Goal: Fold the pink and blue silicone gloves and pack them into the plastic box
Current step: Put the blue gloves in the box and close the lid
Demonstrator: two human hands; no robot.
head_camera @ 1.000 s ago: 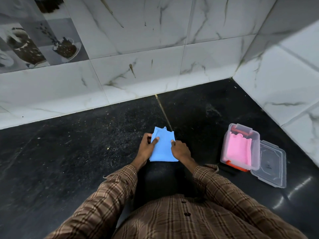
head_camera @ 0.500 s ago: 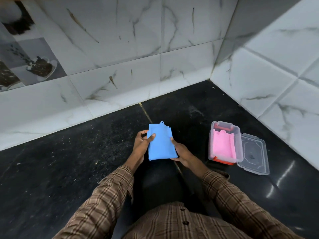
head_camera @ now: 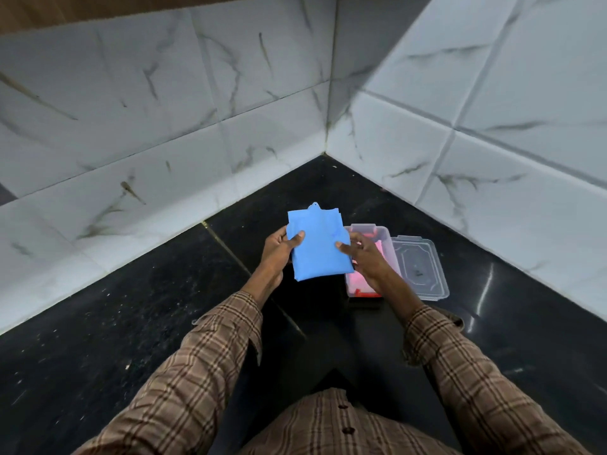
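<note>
- A folded blue glove (head_camera: 317,244) is held in the air above a black counter (head_camera: 138,310), just left of a clear plastic box (head_camera: 382,234).
- The left hand (head_camera: 277,254) grips the glove's left edge, with the thumb pressed on top and the fingers hidden underneath.
- The right hand (head_camera: 366,257) pinches the glove's right edge, thumb on top; this hand and wrist lie in front of the box and cover much of its opening.
- The blue glove is seen as a flat, roughly rectangular packet, with a small hanging tab at its far edge. It appears fully folded.
- A pink glove (head_camera: 356,279) is glimpsed inside the box, behind the right hand. Only patches of pink are shown, so its fold cannot be judged, but it appears packed.
- The task is judged more than half done: pink is in the box and blue is folded. Left to do: the blue glove is to be laid in the box on the pink one.
- A clear lid (head_camera: 418,267) is seen lying open and flat to the right of the box, touching it. Whether it is hinged cannot be told.
- White marbled wall tiles (head_camera: 476,119) are seen meeting in a corner at the far side, close behind the box and to its right.
- Brown checked sleeves (head_camera: 210,362) are seen at the near edge.
- Nothing is seen blocking the box apart from the right hand itself. The fit may be snug, since the folded packet looks about as wide as the box.
</note>
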